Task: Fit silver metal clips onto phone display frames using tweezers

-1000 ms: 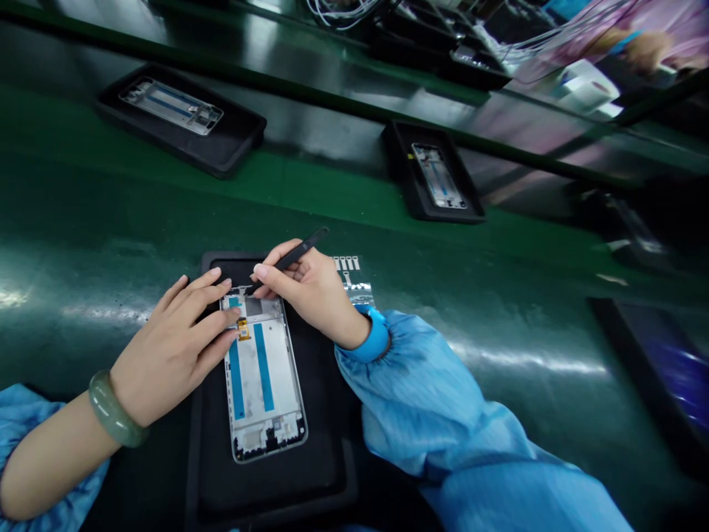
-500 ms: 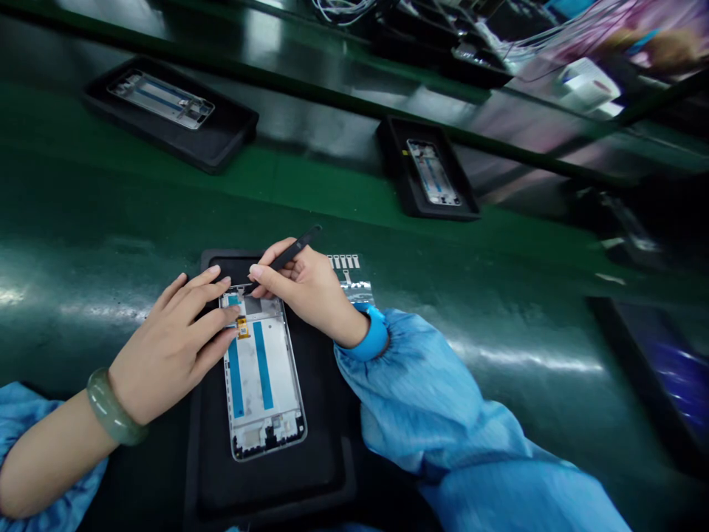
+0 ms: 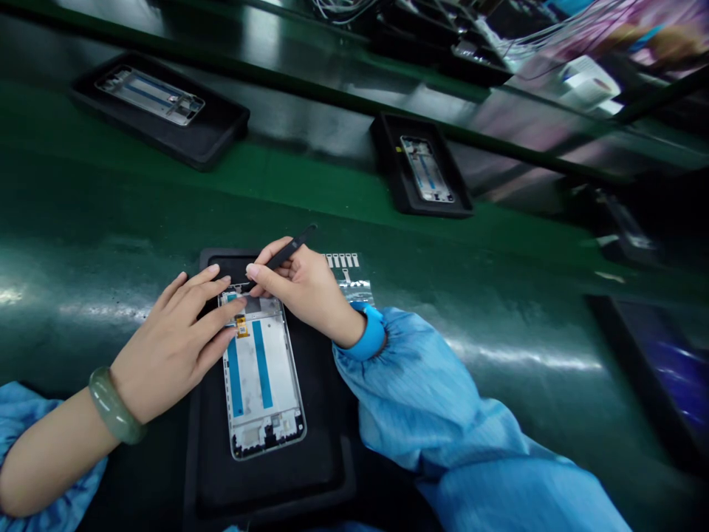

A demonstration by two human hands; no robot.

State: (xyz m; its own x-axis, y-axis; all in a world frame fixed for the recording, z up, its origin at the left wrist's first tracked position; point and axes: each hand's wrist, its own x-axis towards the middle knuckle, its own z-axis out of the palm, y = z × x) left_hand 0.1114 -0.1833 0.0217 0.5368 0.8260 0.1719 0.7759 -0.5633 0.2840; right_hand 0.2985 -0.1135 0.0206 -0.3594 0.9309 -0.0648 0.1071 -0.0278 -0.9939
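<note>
A phone frame (image 3: pixel 281 384) with two blue strips and a small orange flex cable (image 3: pixel 242 326) lies in a black foam tray (image 3: pixel 326 473) before me. My left hand (image 3: pixel 166 336) is open, its fingers spread over the frame's upper left edge, with one fingertip near the cable. Pinched in my right hand (image 3: pixel 307 288) are black tweezers (image 3: pixel 288 250), held like a pen. Their tips point down at the frame's top edge, mostly hidden by my fingers. Beside my right wrist lies a sheet of small pale stickers (image 3: pixel 348 262), partly covered by the hand.
Farther off on the green surface (image 3: pixel 310 177), two black trays, one at left (image 3: pixel 221 140) and one at right (image 3: pixel 388 162), each hold a phone frame. A dark tray with a purple-blue sheet (image 3: pixel 673 362) is at the right edge. Cables (image 3: pixel 343 9) and a white roll (image 3: pixel 590 83) stand at the back.
The two far trays have shifted slightly left. My left index finger has moved a little up and right over the frame; my right hand has moved slightly left with the tweezers.
</note>
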